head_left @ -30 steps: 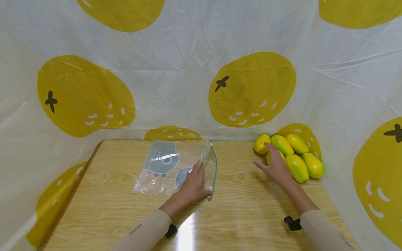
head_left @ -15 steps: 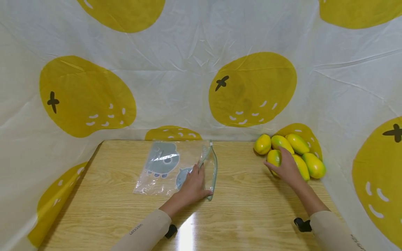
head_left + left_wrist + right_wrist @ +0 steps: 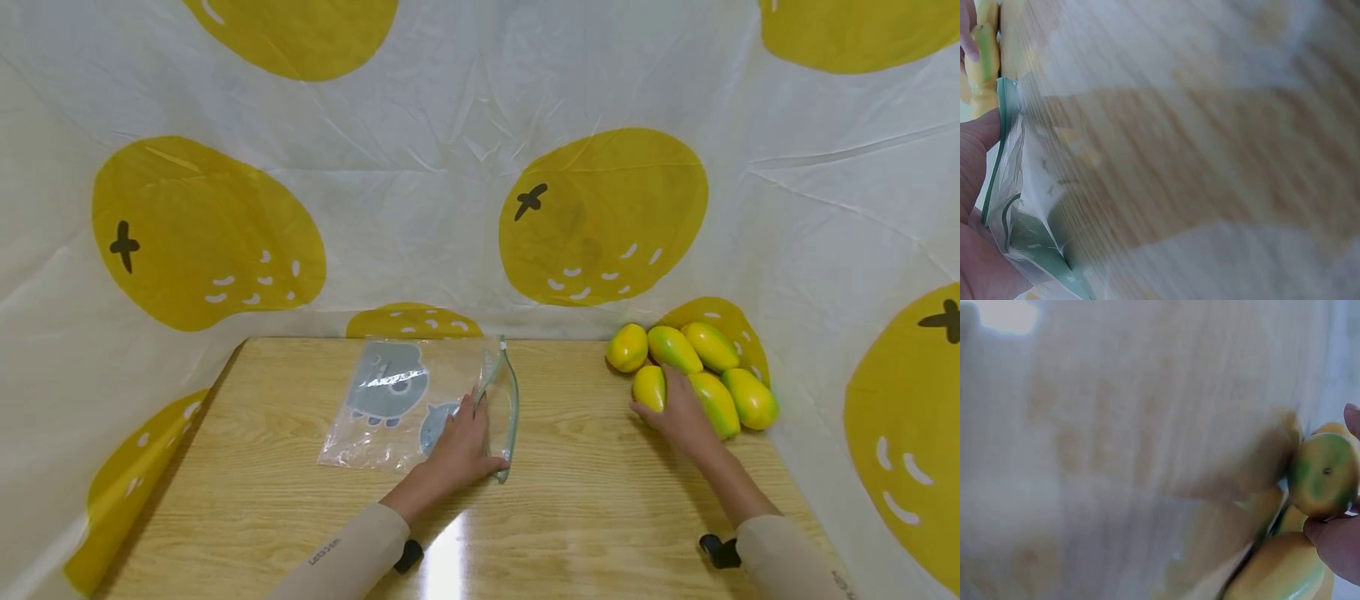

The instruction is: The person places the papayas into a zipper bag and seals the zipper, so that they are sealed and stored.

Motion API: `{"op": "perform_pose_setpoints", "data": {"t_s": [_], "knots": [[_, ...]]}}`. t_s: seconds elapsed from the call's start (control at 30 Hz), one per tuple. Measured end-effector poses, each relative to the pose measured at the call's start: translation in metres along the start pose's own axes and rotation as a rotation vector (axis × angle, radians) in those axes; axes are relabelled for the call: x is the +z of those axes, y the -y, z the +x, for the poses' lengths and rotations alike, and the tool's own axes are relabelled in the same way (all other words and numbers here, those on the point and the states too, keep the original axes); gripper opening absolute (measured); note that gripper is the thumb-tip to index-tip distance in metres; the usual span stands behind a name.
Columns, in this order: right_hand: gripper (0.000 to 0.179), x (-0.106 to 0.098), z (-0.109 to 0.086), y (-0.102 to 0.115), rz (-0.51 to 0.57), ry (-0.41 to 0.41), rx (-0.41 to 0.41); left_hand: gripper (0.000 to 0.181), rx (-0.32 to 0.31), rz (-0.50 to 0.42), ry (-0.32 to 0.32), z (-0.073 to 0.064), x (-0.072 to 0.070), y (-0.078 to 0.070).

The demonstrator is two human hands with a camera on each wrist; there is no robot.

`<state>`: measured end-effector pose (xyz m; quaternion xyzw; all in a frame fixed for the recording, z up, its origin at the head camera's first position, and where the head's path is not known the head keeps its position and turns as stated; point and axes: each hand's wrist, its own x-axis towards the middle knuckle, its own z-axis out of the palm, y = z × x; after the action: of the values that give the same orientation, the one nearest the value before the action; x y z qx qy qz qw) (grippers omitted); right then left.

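A clear zip bag (image 3: 382,379) with pale blue cartoon animals lies flat on the wooden table, its green-edged mouth to the right. My left hand (image 3: 459,437) holds that mouth spread apart, thumb at the green zip edge (image 3: 1004,131) and the other fingers at the opposite edge. At the right, my right hand (image 3: 684,417) grips a yellow-green mango (image 3: 648,388), the front-left one of a cluster. The right wrist view shows this mango's end (image 3: 1324,472) between thumb and fingers, with another mango (image 3: 1279,569) just below it.
Several more mangoes (image 3: 716,404) are bunched at the table's back right corner. A white curtain (image 3: 420,225) with large yellow fruit prints encloses the wooden table (image 3: 570,500) at the back and sides. Black straps (image 3: 720,552) show at both wrists.
My right hand has come down onto the front-left mango and taken hold of it; the mango has shifted slightly left. My left hand and the bag have stayed in place.
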<state>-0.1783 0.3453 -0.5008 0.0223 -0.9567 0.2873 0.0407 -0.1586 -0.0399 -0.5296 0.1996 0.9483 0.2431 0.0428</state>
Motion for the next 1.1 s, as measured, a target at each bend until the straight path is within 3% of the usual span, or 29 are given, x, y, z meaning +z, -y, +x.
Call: {"op": "perform_pose_setpoints", "data": {"t_s": [0.33,0.57,0.9,1.1], "knots": [[0.105,0.019,-0.008,-0.009,0.017,-0.020,-0.006,0.122,-0.002,0.011,0.000,0.000,0.002,0.001],[0.103,0.020,-0.011,-0.013,0.028,-0.026,-0.024,0.122,0.010,0.013,-0.011,0.000,0.002,0.001],[0.100,0.017,-0.011,-0.012,0.060,-0.091,-0.139,0.121,0.013,0.024,-0.008,0.001,0.003,0.001],[0.099,0.010,-0.012,-0.001,0.102,-0.081,-0.190,0.120,0.008,0.018,0.001,0.000,0.002,0.001]]}}
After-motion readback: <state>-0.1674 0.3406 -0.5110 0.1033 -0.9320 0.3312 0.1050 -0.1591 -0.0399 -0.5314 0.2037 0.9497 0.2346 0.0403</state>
